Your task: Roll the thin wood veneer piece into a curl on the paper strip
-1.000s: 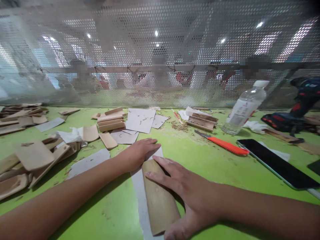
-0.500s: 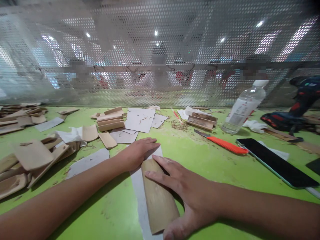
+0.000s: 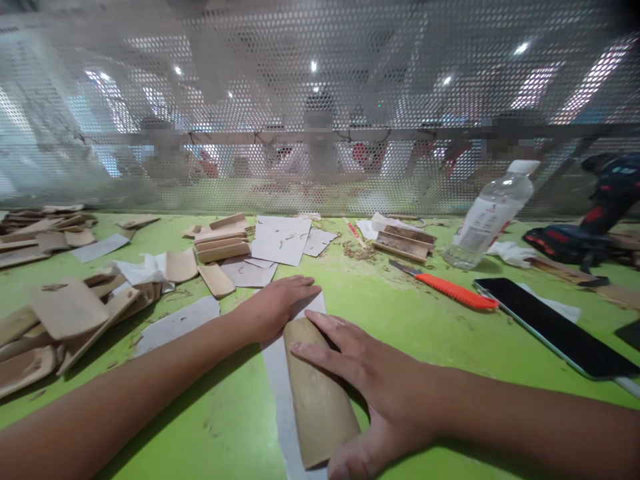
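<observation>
While the right hand [image 3: 373,380] is spread wide over the bamboo piece [image 3: 320,393], fingers on top, thumb by the near end, the left hand [image 3: 280,307]'s at its far end, grip unclear.

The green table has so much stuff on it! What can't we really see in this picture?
All in the head view:
- Underside of the curved wooden piece: hidden, because it faces down.
- Thumb of the left hand: hidden by the hand itself.
- Whole drill: cut off by the right edge.
- Words on the bottle: too small and blurred to read.
- What is behind the holey screen: blurred, and partly covered by the screen.
</observation>
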`<act>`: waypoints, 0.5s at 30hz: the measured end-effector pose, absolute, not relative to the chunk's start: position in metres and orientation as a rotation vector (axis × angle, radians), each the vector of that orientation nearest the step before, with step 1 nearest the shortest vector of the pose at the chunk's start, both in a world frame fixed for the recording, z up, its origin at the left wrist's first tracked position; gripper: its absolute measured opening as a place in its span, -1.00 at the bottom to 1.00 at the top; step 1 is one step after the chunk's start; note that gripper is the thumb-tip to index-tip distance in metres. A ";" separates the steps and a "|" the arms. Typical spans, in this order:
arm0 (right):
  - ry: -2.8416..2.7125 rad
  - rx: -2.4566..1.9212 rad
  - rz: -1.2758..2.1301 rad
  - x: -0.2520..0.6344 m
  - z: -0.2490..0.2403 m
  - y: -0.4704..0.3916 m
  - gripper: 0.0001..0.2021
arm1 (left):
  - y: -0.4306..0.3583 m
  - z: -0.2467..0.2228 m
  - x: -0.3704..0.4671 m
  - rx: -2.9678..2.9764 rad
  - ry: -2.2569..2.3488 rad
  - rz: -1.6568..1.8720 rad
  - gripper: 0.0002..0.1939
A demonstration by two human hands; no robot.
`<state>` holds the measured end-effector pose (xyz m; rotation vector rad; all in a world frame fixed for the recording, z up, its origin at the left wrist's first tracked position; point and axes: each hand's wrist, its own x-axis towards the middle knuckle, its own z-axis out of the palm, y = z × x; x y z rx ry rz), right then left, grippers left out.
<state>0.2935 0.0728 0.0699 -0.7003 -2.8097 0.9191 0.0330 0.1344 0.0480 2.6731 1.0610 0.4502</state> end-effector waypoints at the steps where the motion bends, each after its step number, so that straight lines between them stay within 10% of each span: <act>1: -2.812 -0.692 0.910 0.294 0.069 0.073 0.30 | 0.135 0.047 0.033 2.674 1.061 0.446 -0.48; 15: -2.784 -0.637 0.789 0.291 0.077 0.074 0.26 | 0.133 0.050 0.033 2.689 1.040 0.471 -0.52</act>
